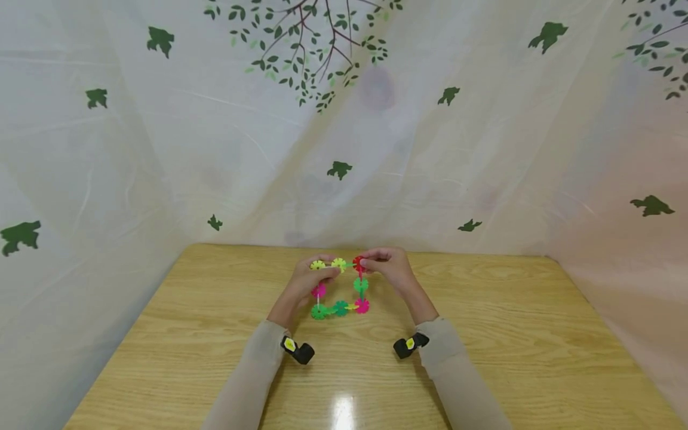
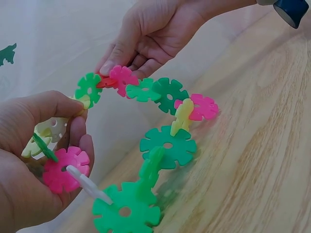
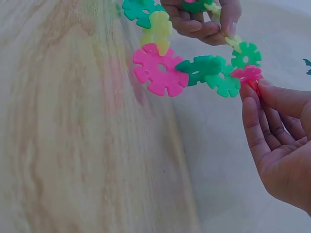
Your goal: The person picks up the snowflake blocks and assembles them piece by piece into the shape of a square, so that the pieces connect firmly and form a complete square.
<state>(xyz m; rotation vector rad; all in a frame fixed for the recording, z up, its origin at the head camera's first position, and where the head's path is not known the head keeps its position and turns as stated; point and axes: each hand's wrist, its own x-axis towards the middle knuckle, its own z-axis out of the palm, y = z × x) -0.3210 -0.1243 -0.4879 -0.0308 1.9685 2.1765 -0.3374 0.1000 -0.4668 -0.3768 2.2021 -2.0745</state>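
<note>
Notched plastic discs in green, pink, yellow, red and white are slotted together into a roughly square ring, held up over the table. At its upper left, my left hand (image 1: 309,279) pinches a yellow disc (image 1: 338,265) between thumb and fingers. My right hand (image 1: 391,270) pinches the red disc (image 1: 358,263) at the upper right corner. A pink disc (image 3: 161,69) and a yellow connecting disc (image 3: 156,33) show large in the right wrist view. Near the left palm sit another pink disc (image 2: 66,169) and a white disc (image 2: 89,184); the large green disc (image 2: 126,209) hangs below them.
The wooden table (image 1: 516,334) spreads beneath both arms. Behind it and at the sides hangs a pale curtain (image 1: 258,149) printed with green leaves and birds. Black wrist cameras (image 1: 298,350) are strapped at both sleeves.
</note>
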